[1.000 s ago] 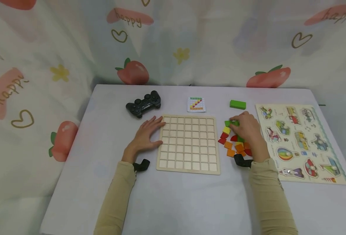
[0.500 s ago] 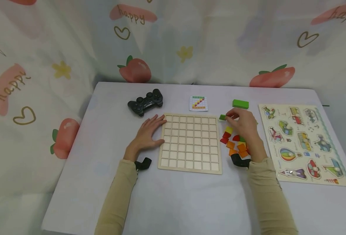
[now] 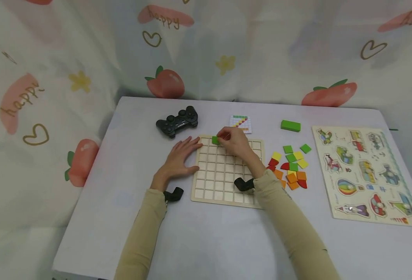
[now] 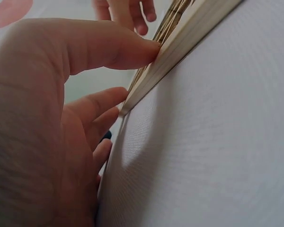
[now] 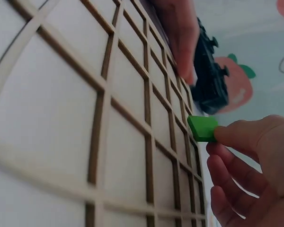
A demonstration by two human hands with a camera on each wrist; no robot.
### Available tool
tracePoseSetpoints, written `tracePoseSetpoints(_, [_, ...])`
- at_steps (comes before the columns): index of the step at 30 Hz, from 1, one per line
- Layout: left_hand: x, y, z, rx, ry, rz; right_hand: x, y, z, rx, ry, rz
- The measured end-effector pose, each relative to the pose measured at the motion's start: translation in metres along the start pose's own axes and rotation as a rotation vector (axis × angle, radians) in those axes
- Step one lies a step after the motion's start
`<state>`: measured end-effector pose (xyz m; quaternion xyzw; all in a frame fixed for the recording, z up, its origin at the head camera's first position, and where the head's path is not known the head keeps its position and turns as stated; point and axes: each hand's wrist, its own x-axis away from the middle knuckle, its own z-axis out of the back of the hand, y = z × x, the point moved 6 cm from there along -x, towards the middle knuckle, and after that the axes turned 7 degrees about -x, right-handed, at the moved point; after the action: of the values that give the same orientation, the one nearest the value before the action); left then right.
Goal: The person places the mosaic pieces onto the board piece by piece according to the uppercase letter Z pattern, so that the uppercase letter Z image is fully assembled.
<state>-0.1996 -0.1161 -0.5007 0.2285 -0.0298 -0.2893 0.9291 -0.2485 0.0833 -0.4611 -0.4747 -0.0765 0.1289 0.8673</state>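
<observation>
A wooden grid board (image 3: 211, 184) lies on the table. My left hand (image 3: 178, 158) rests against its left edge, fingers spread; in the left wrist view the thumb (image 4: 128, 49) touches the board's side. Between thumb and fingertips my right hand (image 3: 235, 143) pinches a green square tile (image 5: 202, 128), over the top row near the board's upper left. The tile's far edge meets the grid in the right wrist view, but whether it sits in a cell I cannot tell. The right forearm hides part of the board's right side.
Right of the board lie loose green, yellow, orange and red tiles (image 3: 292, 177). Behind the board are a small pattern card (image 3: 244, 123), a black game controller (image 3: 178, 122) and a green block (image 3: 290, 125). A picture puzzle board (image 3: 363, 175) lies at the far right.
My right hand has picked a green tile from the pile and carried it left over the board's top row. The left hand stays at the board's edge. The head view has shifted slightly.
</observation>
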Motion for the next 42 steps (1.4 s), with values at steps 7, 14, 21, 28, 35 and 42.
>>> tracePoseSetpoints(7, [-0.002,0.001,0.002,-0.013,-0.008,0.007,-0.009,0.0,-0.011,0.036,0.014,-0.01])
tracePoseSetpoints(14, [-0.007,0.001,0.004,-0.016,-0.013,0.01,-0.009,0.002,-0.01,0.147,0.029,-0.054])
tracePoseSetpoints(21, [-0.005,0.002,0.002,-0.02,0.005,0.004,0.003,0.005,0.015,0.094,0.108,-0.027])
tracePoseSetpoints(28, [0.001,0.004,-0.004,-0.013,-0.005,0.003,0.045,0.033,0.088,0.161,0.198,-0.131])
tracePoseSetpoints(35, [0.0,0.003,0.0,-0.014,0.01,0.006,0.086,0.07,0.139,0.185,0.192,-0.297])
tracePoseSetpoints(42, [0.0,0.001,-0.001,-0.012,0.008,-0.001,0.102,0.092,0.159,0.184,0.121,-0.413])
